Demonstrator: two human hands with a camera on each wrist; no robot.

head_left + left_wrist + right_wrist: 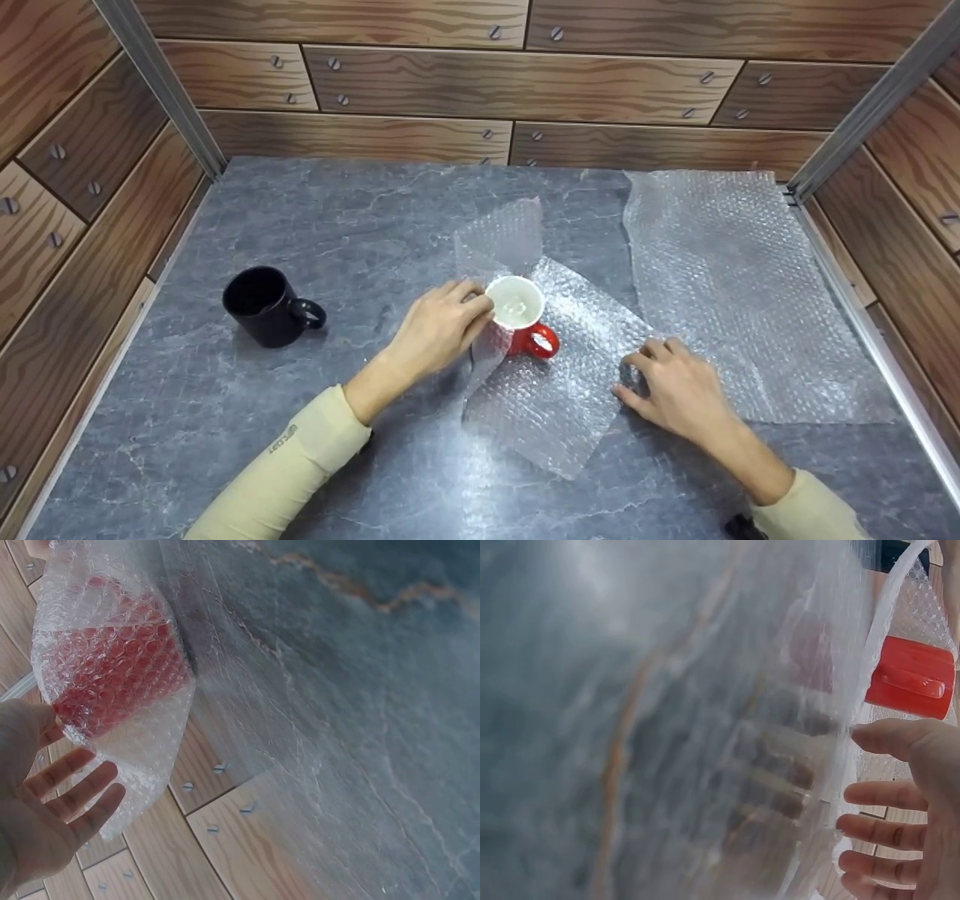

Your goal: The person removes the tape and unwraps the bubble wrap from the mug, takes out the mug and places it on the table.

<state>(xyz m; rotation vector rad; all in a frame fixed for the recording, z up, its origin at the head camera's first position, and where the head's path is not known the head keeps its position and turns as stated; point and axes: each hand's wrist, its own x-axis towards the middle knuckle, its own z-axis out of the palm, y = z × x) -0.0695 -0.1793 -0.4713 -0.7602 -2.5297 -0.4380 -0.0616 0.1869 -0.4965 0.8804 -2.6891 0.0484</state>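
A red mug (541, 342) with a white inside stands upright on a sheet of bubble wrap (559, 405). One flap of the sheet rises around the mug's left side. At the mug's rim, my left hand (442, 322) pinches this flap between thumb and index finger; its other fingers are extended in the left wrist view. Through the wrap there, the red side (124, 667) shows. My right hand (679, 390) is at the sheet's right edge, thumb and fingers apart. In the right wrist view its fingertips (855, 825) reach the wrap's edge.
A black mug (262, 311) stands to the left, its handle pointing right. Another, larger bubble wrap sheet (720, 277) lies flat on the right of the grey marbled table (360, 210). Wood-patterned panels (517, 82) and metal posts (161, 86) border the table.
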